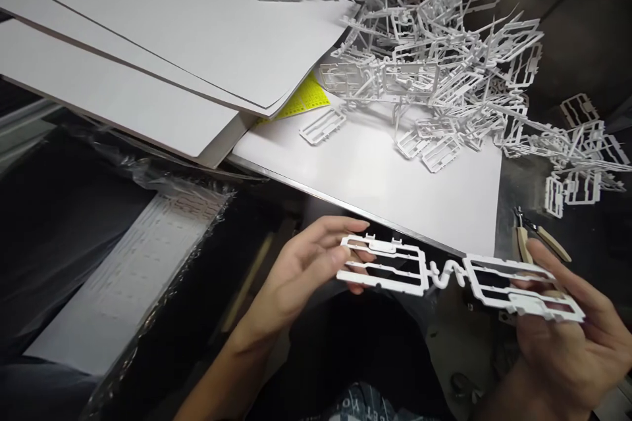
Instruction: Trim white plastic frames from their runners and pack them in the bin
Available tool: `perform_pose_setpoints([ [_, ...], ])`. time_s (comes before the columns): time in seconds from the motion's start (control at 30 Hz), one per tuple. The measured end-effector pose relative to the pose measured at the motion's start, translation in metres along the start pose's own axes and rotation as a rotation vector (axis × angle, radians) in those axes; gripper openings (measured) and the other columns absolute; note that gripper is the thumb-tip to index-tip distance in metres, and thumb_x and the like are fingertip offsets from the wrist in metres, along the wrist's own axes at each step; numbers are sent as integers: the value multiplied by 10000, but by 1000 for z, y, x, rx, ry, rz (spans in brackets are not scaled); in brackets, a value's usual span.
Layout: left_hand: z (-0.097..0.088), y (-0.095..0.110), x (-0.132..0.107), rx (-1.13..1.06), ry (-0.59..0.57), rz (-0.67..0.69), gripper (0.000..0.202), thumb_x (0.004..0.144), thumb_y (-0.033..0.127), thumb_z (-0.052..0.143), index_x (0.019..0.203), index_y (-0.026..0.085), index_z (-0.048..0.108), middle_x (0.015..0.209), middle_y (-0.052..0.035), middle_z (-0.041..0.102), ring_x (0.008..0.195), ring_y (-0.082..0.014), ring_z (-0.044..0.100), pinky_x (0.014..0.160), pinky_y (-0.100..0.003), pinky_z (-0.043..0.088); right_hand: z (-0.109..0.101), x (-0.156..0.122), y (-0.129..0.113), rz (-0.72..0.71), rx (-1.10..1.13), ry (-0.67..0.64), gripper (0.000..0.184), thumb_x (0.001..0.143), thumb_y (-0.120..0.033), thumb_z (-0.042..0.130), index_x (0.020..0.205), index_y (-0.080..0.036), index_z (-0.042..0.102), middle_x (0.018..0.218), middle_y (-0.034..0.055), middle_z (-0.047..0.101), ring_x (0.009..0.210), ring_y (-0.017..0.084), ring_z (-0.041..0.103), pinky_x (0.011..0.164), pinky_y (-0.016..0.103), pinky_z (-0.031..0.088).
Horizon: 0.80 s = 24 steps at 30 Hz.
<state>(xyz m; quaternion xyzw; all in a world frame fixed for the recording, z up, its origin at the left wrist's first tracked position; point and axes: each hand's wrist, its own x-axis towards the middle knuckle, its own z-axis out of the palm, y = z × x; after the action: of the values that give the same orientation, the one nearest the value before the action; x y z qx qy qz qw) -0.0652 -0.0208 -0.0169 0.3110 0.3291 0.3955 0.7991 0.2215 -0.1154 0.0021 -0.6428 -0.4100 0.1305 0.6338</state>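
Both my hands hold one white plastic moulded piece (pixel 459 276), two flat frames joined by a thin wavy runner. My left hand (pixel 301 270) grips the left frame (pixel 385 264) between thumb and fingers. My right hand (pixel 567 335) pinches the right frame (pixel 523 286) from below, fingers curled round it. The piece lies level, just in front of the table's near edge. A big tangled heap of the same white pieces (pixel 434 59) is piled at the back of the table.
White boards (pixel 162 33) are stacked at the back left, with a yellow sheet (pixel 303 100) under them. Small cutters with tan handles (pixel 536 237) lie at the right. A plastic-wrapped tray of white parts (pixel 133 270) sits lower left. A white sheet (pixel 375 171) covers the table.
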Motion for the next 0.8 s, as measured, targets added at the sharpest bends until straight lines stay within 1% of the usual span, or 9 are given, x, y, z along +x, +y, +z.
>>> perform_pose_setpoints([
  [0.1,1,1,0,25,53,58,311,936,317,787,1234,240,746,941,-61,800,662,-145,741,621,-218,628,-6,1,5,22,54,-8,384,802,-181,807,1184,-204,832,1272,118,740,964,300,781,584,315,663],
  [0.2,2,1,1,28,89,103,307,935,307,790,1235,252,756,929,-56,805,667,-143,745,607,-203,627,-14,2,11,90,138,-29,405,834,-171,710,1226,-193,814,1289,114,731,1212,292,703,847,334,694],
  [0.3,3,-1,3,36,120,111,311,939,359,785,1221,226,769,935,-72,811,681,-157,753,611,-218,642,-16,2,14,141,150,-34,426,856,-194,702,1273,-186,792,1284,125,729,1310,325,634,1106,465,593],
  [0.4,2,-3,4,18,121,99,332,969,414,743,1219,198,774,943,-92,818,665,-165,757,625,-243,659,-10,0,12,176,90,22,451,818,-201,809,1269,-219,794,1218,133,753,1280,407,637,1231,657,410],
  [0.47,1,-4,5,-4,102,94,332,984,422,723,1231,206,775,956,-92,822,668,-163,764,637,-240,664,-5,-1,12,190,64,52,497,790,-204,866,1280,-231,788,1194,141,758,1274,435,632,1247,706,343],
  [0.53,-1,-3,6,-12,97,89,327,978,414,735,1237,220,779,963,-86,824,687,-160,772,642,-220,662,0,-1,11,176,71,47,516,804,-214,881,1307,-238,772,1192,142,759,1263,424,643,1224,696,385],
  [0.67,-5,-2,6,9,183,83,332,937,381,796,1241,249,785,956,-64,823,695,-135,769,624,-154,639,1,-3,10,112,167,-83,487,903,-207,846,1375,-237,729,1249,126,744,1216,331,696,1037,496,629],
  [0.73,-8,-3,9,16,229,75,372,905,382,832,1252,259,781,942,-54,821,659,-119,755,609,-141,632,0,-3,10,101,191,-152,457,963,-215,810,1407,-234,705,1295,128,724,1230,311,693,939,410,676],
  [0.8,-11,-5,12,30,260,72,394,864,404,869,1220,253,795,906,-48,817,625,-114,739,587,-141,629,-3,-4,10,76,185,-185,446,986,-221,800,1419,-233,695,1312,132,716,1225,315,696,855,367,697],
])
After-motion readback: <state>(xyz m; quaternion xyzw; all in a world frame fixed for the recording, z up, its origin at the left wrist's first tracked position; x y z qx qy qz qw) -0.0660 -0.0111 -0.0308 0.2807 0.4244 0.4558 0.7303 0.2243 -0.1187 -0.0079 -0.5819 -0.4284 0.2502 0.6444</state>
